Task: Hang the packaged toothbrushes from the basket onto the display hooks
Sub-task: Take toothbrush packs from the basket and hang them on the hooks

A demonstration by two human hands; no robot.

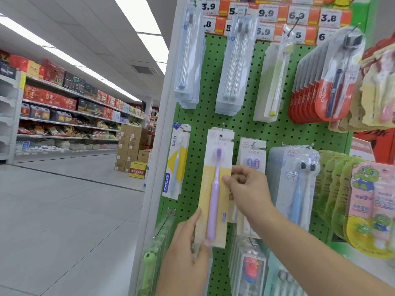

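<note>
— While we look through the head camera, where do we have the purple toothbrush pack (pixel 215 189)?

— Against the green pegboard (pixel 241 122), its punched top slot right at the display hook (pixel 223 125). Whether the hook is fully through, we cannot tell; the card hangs straight, so we judge it is nearly seated.

— Why two hands on one light card?

— Our right hand (pixel 248 186) pinches the card's right edge at mid-height, thumb on the front and fingers curled behind, so it can steer the slot. Our left hand (pixel 186 251) stays mostly open, its fingers straight and lying along the lower left edge and bottom, steadying the card so it does not swing.

— And the neighbours?

— A blue and yellow pack (pixel 176 161) hangs just to the left, a twin-head pack (pixel 252 161) just to the right, partly behind our right hand. Holding the edges keeps us from knocking them.

— The basket?

— We cannot see it from here.
</note>
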